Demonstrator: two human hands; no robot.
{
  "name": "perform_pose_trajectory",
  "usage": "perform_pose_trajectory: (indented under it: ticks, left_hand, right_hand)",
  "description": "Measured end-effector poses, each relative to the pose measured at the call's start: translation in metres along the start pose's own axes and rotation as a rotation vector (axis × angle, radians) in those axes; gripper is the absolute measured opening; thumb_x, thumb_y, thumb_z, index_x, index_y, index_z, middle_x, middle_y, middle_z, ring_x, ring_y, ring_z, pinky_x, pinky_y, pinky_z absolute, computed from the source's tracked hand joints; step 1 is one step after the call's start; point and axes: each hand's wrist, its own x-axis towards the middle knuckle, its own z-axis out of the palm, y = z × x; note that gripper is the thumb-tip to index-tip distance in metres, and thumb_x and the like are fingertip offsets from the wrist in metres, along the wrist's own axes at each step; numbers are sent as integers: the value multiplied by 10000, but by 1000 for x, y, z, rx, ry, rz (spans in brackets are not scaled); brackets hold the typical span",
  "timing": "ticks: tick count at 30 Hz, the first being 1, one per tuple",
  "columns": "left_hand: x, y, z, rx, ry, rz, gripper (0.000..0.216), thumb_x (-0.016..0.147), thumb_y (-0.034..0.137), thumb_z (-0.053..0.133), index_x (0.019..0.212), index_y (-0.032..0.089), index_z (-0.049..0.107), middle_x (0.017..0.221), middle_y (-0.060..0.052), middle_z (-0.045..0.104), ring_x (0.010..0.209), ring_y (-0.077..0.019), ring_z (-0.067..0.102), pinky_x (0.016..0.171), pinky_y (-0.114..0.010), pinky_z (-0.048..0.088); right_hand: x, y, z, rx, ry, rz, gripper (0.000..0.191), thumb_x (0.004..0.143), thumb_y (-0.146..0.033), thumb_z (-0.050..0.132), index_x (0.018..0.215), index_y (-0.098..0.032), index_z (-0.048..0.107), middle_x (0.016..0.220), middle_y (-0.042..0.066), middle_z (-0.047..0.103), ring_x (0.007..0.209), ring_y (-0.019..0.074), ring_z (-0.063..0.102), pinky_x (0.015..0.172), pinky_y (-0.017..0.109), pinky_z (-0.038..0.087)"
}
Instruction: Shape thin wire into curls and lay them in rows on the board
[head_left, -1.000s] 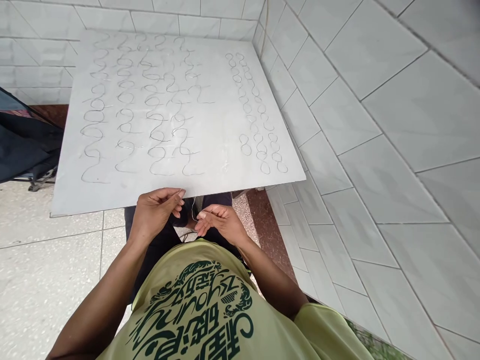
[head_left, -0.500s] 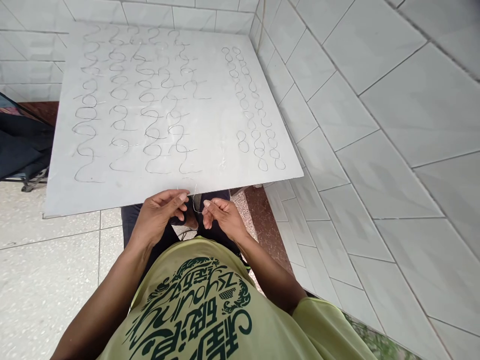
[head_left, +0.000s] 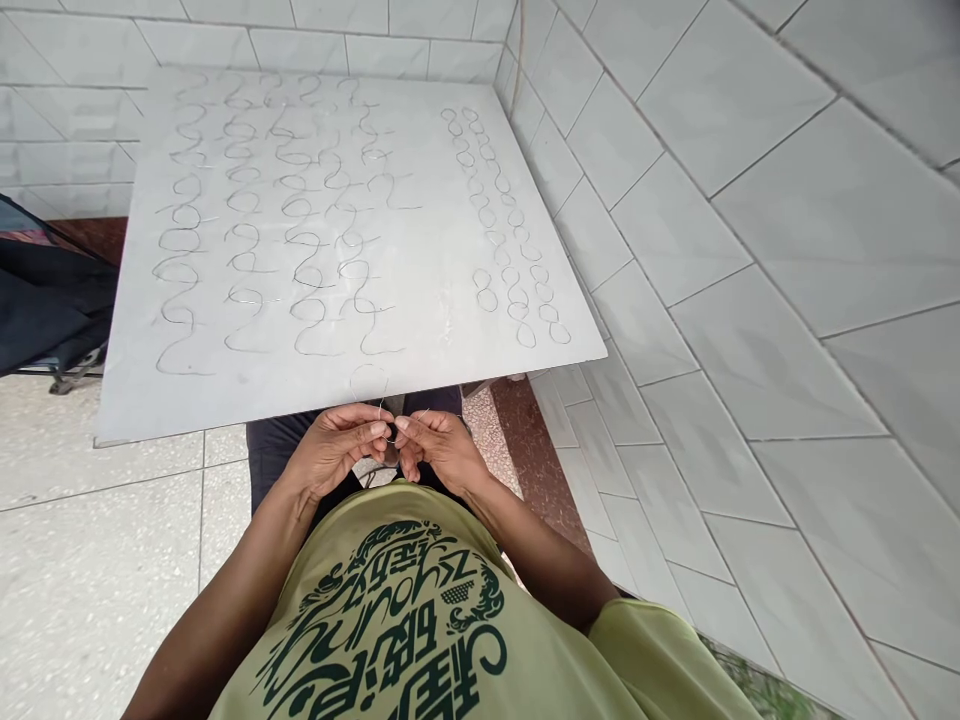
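Observation:
My left hand [head_left: 334, 452] and my right hand [head_left: 442, 450] meet at the board's near edge, thumbs and fingers pinched. Between them is a thin bent wire [head_left: 386, 385]. Its rounded loop rises over the edge of the white board [head_left: 420, 300], and part of it is hidden by my fingers. S-shaped wires [head_left: 315, 270] lie in several columns on the left and middle of the board. Figure-eight wires [head_left: 486, 290] form rows on its right side.
White tiled walls [head_left: 750, 300] stand behind and to the right of the board. A dark folded item [head_left: 52, 290] is at the left, above the speckled floor [head_left: 97, 560]. My legs [head_left: 270, 460] are under the board's near edge.
My hands have come together, with the fingertips now nearly touching. The wire's loop now shows above the fingers, against the board. The view has shifted slightly.

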Motion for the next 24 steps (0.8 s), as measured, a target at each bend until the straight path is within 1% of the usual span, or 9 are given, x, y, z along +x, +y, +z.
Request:
perform_pose_trajectory:
  ticks: [3, 7, 10, 13, 16, 19, 22, 24]
  left_hand:
    - [-1, -1, -2, -8, -1, -14, 239, 706, 240, 922, 913, 173, 825, 800, -46, 765, 613, -104, 675, 588, -222, 585]
    - [-4, 4, 1, 9, 27, -14, 225, 718, 253, 916, 904, 174, 817, 852, -63, 781, 642, -121, 688, 589, -241, 598]
    - [-4, 11, 7, 8, 34, -5, 210, 734, 279, 906, 892, 177, 812, 857, -68, 784, 651, -133, 691, 593, -257, 601]
    - [-3, 19, 13, 27, 21, 24, 258, 767, 309, 885, 974, 173, 814, 906, -82, 786, 726, -148, 713, 657, -263, 611]
    - [-7, 26, 16, 58, 41, 65, 340, 812, 355, 848, 1096, 175, 796, 1003, -102, 783, 818, -164, 724, 735, -271, 613]
    - [-16, 25, 13, 101, 78, 67, 380, 847, 410, 810, 1136, 164, 782, 1034, -113, 769, 835, -173, 711, 737, -279, 607]
    - [-27, 13, 4, 138, 96, 14, 399, 843, 447, 804, 1103, 145, 789, 967, -108, 754, 788, -169, 685, 696, -272, 587]
    - [-34, 2, -4, 145, 103, -27, 410, 829, 469, 811, 1076, 142, 794, 920, -99, 742, 752, -162, 665, 669, -267, 569]
  right_hand:
    - [0, 1, 1, 17, 18, -18, 442, 844, -590, 757, 750, -166, 673, 509, -2, 650, 396, 123, 571, 406, 226, 459]
    - [1, -3, 0, -8, 63, -88, 426, 847, -577, 756, 734, -178, 661, 515, -6, 650, 398, 117, 563, 403, 219, 440]
    - [3, -11, -2, -37, 77, -116, 423, 833, -574, 768, 726, -182, 650, 519, -11, 644, 402, 115, 554, 404, 221, 433]
    - [10, -25, -6, -74, 66, -163, 416, 841, -560, 768, 735, -173, 656, 532, -9, 651, 409, 112, 557, 408, 221, 436]
    - [28, -50, -16, -144, 69, -243, 422, 848, -557, 763, 725, -166, 660, 525, -7, 648, 403, 112, 558, 400, 219, 435]
    - [56, -86, -29, -249, 86, -313, 429, 848, -563, 763, 727, -163, 665, 557, 9, 671, 430, 121, 590, 414, 225, 455]
    - [91, -125, -39, -326, 127, -371, 456, 809, -587, 792, 705, -164, 659, 562, 18, 675, 436, 123, 597, 409, 227, 454]
    - [117, -150, -43, -340, 157, -401, 456, 810, -584, 796, 697, -168, 649, 559, 20, 671, 422, 122, 585, 396, 232, 441]
